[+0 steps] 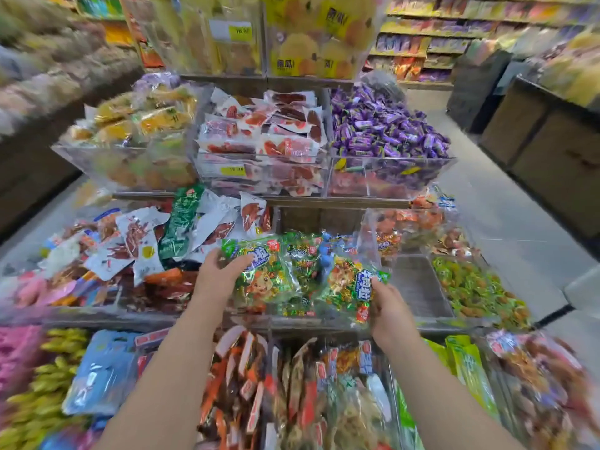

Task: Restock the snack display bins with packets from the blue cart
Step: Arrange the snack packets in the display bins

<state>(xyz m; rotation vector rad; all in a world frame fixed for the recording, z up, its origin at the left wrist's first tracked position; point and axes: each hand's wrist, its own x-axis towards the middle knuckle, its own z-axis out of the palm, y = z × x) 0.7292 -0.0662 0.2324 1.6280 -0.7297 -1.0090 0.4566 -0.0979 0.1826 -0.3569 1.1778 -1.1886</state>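
View from my own head, looking down at a tiered snack display in a shop aisle. Both my bare arms reach forward over the lowest shelf.

My left hand (220, 271) grips a green packet (264, 276) of sweets by its left edge, fingers curled over the top. My right hand (389, 308) pinches a second packet (349, 287) of the same kind at its lower right corner, thumb on top. Neither hand is spread flat.

The two packets sit side by side, touching, over the clear middle bin (292, 318) on the centre tier, straight ahead of me and between my hands. More of the same green packets lie behind them. Each packet's long side runs roughly away from me, the right one tilted inward.

Just to the right of my right hand is a compartment (418, 287) with a bare floor showing. That hand is the nearer one to it, so I judge any packet bound there would go from the right. The blue cart is out of view. I seem to be settling these packets into place.
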